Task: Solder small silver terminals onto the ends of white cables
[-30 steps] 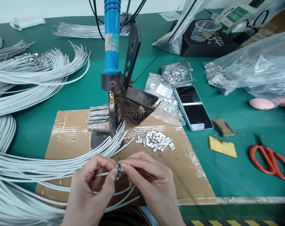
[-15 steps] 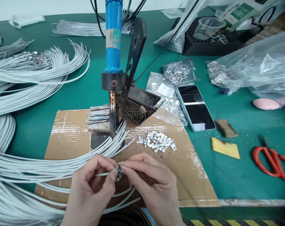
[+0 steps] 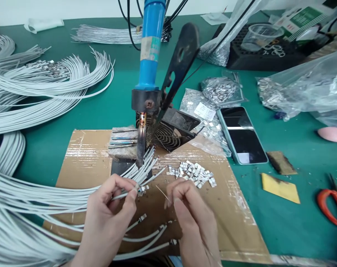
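Observation:
My left hand [image 3: 112, 207] pinches the end of a white cable [image 3: 121, 195] between thumb and forefinger; a small metal terminal [image 3: 142, 190] sits on the cable's tip. My right hand [image 3: 190, 213] is a little to the right, fingers closed on a thin solder wire [image 3: 160, 191] that points toward the terminal. Both hands hover over a cardboard sheet [image 3: 82, 159]. Just behind stands a blue-handled soldering iron [image 3: 148, 59] in its holder, tip [image 3: 140, 155] pointing down. A heap of loose metal terminals [image 3: 193, 173] lies right of the tip.
Bundles of white cables [image 3: 32, 96] fill the left side. A small fan [image 3: 168, 133] sits behind the iron. A phone [image 3: 242, 135], bags of terminals [image 3: 221, 89], a yellow sponge [image 3: 281, 183] and red scissors [image 3: 333, 202] lie to the right on the green mat.
My right hand has let go of the terminal and drawn back to the right with the solder wire. The left hand keeps the cable and has moved up toward the iron's tip.

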